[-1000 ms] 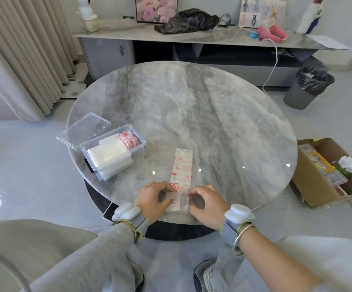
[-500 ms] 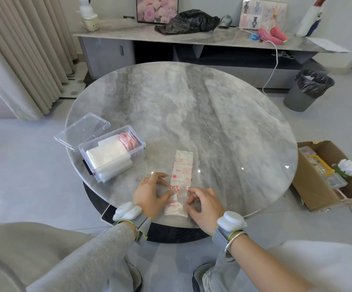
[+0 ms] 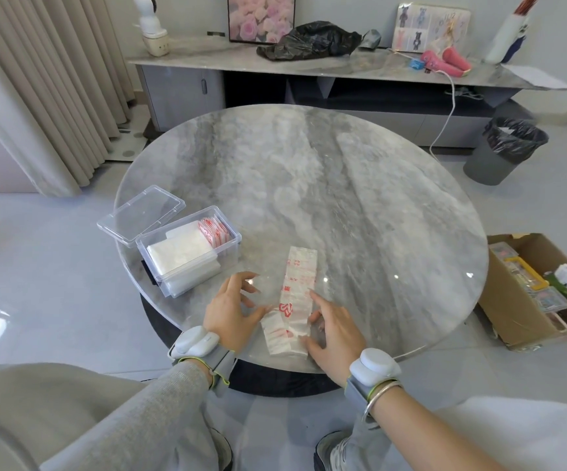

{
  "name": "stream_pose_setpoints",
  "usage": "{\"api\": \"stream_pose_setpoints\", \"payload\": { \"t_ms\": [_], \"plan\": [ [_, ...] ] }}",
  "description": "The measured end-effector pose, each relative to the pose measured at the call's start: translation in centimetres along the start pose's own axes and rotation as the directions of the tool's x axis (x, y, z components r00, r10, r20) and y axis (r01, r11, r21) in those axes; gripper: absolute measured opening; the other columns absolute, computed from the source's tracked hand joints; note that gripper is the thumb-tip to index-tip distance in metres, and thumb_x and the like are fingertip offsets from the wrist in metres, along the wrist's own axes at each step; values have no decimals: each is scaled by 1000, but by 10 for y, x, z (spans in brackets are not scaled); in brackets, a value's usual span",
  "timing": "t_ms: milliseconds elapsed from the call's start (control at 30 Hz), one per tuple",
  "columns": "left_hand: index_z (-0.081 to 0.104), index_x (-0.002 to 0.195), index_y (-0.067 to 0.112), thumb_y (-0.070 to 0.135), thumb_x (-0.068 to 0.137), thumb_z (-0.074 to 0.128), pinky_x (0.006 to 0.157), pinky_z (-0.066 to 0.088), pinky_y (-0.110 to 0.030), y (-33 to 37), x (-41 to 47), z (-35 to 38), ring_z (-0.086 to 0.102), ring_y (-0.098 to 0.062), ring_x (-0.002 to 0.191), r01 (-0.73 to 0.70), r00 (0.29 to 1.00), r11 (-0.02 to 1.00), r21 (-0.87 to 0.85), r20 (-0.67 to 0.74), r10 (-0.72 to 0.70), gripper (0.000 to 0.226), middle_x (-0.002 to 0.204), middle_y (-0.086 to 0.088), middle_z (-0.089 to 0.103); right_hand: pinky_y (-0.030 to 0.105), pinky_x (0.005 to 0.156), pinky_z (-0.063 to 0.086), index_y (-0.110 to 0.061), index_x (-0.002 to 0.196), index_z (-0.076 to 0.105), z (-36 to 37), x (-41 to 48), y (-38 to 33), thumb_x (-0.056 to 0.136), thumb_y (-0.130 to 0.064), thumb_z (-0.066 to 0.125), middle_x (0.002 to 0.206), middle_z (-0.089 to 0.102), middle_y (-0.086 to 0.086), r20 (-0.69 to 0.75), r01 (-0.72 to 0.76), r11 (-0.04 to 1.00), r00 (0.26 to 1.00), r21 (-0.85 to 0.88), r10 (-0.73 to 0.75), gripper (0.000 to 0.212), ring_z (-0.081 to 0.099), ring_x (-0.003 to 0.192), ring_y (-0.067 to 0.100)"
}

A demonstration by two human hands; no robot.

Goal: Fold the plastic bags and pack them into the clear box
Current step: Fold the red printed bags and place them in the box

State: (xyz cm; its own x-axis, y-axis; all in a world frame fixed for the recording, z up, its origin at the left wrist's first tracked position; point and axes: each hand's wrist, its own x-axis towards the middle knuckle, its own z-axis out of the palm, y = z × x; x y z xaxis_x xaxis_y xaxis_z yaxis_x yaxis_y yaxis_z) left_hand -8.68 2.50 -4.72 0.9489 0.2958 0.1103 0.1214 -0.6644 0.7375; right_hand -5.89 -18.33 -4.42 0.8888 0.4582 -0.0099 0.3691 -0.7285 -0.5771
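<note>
A white plastic bag with red print lies folded into a long narrow strip on the round marble table, near its front edge. The strip's near end is folded over. My left hand touches the strip's left side with its fingertips, fingers spread. My right hand rests with straight fingers along the strip's right edge. The clear box stands open to the left, holding several folded white and red-printed bags.
The box's clear lid lies behind it at the table's left edge. On the floor, a cardboard box of items stands to the right and a grey bin further back. A sideboard runs behind the table.
Both hands lifted the strip's near end and folded it over, then moved apart to the strip's sides. The view has tilted slightly.
</note>
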Motion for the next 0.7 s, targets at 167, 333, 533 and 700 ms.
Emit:
{"api": "stream_pose_setpoints", "payload": {
  "t_ms": [167,333,533,700],
  "plan": [
    [59,104,26,31,79,79,72,51,-23,0,-1,2,61,0,71,19,997,999,-26,76,-17,32,77,16,63,24,77,46,-27,144,34,-1,-3,-4,86,-26,65,114,49,-12,-7,53,997,999,-63,-53,66,44,104,8],
    [62,98,27,24,79,80,67,48,-12,6,4,15,61,0,68,-23,993,996,-84,110,32,27,75,16,64,26,78,47,-32,140,38,-4,-4,-4,88,-31,61,120,47,-12,-12,77,988,997,-137,-79,56,43,112,9],
    [62,99,31,19,80,78,69,54,-23,5,8,25,62,-3,68,-55,988,996,-64,142,64,28,76,18,64,25,79,46,-31,140,38,-4,-4,-5,91,-34,56,124,43,-12,12,107,974,994,-197,-107,52,41,116,9],
    [55,114,30,25,81,76,69,55,-32,2,10,28,61,-4,66,-67,979,997,-46,190,74,40,81,20,63,26,72,49,-26,135,43,-3,-3,-5,87,-29,63,124,43,-9,-27,130,973,990,-189,-138,52,48,109,11]
  ]
}}
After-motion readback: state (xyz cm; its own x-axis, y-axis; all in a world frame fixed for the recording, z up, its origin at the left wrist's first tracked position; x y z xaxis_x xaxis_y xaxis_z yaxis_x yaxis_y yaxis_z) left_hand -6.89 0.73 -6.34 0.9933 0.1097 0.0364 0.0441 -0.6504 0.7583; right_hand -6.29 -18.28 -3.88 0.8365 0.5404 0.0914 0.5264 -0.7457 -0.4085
